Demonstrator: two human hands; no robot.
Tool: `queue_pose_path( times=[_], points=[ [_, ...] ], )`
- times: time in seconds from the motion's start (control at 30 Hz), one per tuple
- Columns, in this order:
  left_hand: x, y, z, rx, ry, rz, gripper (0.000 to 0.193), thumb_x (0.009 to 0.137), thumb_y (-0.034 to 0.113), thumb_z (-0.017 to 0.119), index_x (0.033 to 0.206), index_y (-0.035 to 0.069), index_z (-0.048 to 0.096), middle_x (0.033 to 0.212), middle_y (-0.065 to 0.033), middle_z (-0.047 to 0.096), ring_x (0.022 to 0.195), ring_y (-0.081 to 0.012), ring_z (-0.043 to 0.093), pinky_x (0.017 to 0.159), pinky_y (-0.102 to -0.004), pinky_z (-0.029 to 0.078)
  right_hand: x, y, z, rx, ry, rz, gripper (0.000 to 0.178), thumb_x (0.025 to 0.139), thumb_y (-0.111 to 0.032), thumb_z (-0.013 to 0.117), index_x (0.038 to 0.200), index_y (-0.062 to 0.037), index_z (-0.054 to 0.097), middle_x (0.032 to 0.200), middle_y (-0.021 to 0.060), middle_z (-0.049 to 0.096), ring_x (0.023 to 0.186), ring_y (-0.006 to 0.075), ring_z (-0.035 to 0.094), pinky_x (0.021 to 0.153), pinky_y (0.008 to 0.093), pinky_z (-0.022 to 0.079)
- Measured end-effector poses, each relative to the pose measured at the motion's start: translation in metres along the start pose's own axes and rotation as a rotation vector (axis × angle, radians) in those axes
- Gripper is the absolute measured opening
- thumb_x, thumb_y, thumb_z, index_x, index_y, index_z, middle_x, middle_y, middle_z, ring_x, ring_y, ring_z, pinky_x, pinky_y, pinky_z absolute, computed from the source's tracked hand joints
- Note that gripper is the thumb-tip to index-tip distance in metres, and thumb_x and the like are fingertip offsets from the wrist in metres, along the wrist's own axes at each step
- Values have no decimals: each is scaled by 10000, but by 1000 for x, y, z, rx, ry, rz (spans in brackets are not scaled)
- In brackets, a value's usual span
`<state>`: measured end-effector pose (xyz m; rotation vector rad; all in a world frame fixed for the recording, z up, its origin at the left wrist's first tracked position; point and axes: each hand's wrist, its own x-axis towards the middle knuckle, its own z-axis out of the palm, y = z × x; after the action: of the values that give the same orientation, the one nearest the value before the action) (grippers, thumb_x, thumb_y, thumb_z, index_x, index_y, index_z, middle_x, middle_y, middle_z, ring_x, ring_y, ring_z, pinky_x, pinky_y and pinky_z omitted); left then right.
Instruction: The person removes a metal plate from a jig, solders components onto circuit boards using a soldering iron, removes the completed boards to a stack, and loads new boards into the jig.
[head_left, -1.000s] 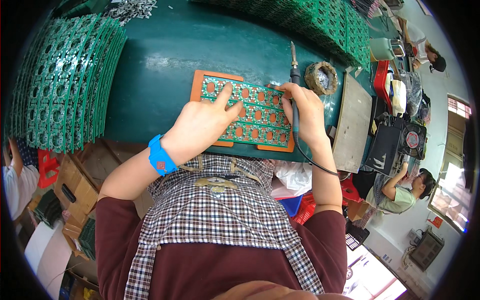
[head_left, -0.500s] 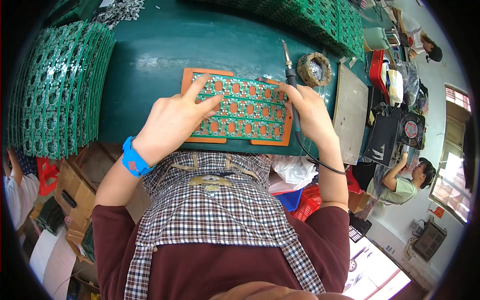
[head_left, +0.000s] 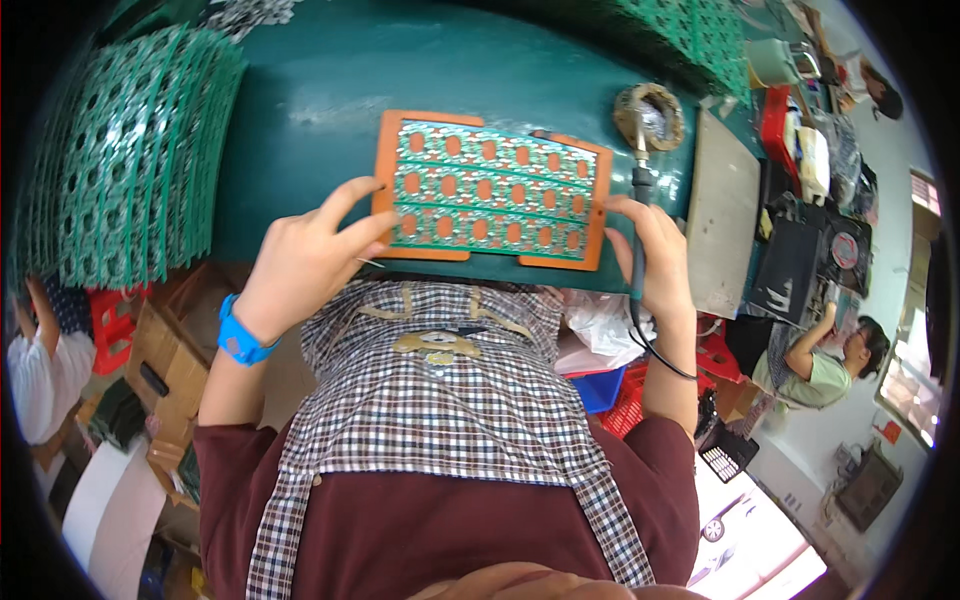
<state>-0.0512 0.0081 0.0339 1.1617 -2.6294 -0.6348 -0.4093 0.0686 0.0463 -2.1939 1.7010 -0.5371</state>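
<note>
A green circuit board panel (head_left: 484,188) with rows of round cutouts sits in an orange fixture (head_left: 385,150) on the table. At the fixture's left edge my left hand (head_left: 305,262) rests its thumb and index finger. A thin wire (head_left: 371,263), likely solder, sticks out from its curled lower fingers. My right hand (head_left: 660,258) has a soldering iron (head_left: 640,215) in its grasp, tip pointing away from me. Its index fingertip reaches the fixture's right edge. Just beyond the iron's tip stands a round, crusted pot (head_left: 628,112); whether the tip touches it I cannot tell.
Stacked green panels (head_left: 150,150) stand at the left, with more panels (head_left: 690,40) at the far right. A grey board (head_left: 722,215) lies right of the iron. The iron's cable (head_left: 650,345) hangs past my right forearm. Other people sit at both sides.
My left hand has drawn back from the panel to the fixture's left edge. My right hand and the iron have shifted right, off the panel's upper right corner. The view has shifted slightly.
</note>
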Motion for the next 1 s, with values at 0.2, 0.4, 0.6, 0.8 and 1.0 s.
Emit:
queue_pose_path(
  times=[0.2,0.4,0.6,0.8,1.0],
  points=[
    [14,7,11,50,-94,98,366,807,192,671,1167,220,609,1299,-61,502,720,-212,649,609,-324,546,12,-5,2,-44,-47,-16,356,744,-1,647,1075,-99,560,859,114,569,824,340,564,709,414,448],
    [20,3,14,85,-136,94,330,825,185,651,1152,209,611,1341,-69,475,751,-241,660,624,-345,553,32,-4,4,-59,-155,-92,401,725,8,609,1108,-86,541,895,112,578,909,325,553,757,413,443],
    [22,0,17,107,-72,126,290,831,216,648,1115,186,599,1281,-81,495,709,-212,648,556,-310,533,23,2,9,-143,-52,-161,372,727,-24,621,1087,-91,557,912,94,591,919,306,548,760,404,438],
    [-5,7,20,41,-11,204,328,795,234,687,1106,176,599,1242,-85,519,695,-186,640,550,-303,530,-16,-11,9,-111,-26,-44,361,721,-49,671,1061,-112,569,882,91,586,881,299,550,740,391,420],
    [3,17,27,117,-45,160,329,811,230,677,1126,166,604,1233,-75,537,676,-165,635,562,-283,523,-16,-21,19,-147,34,30,307,728,-68,670,1008,-130,559,863,49,584,872,274,552,741,382,413]
  ],
)
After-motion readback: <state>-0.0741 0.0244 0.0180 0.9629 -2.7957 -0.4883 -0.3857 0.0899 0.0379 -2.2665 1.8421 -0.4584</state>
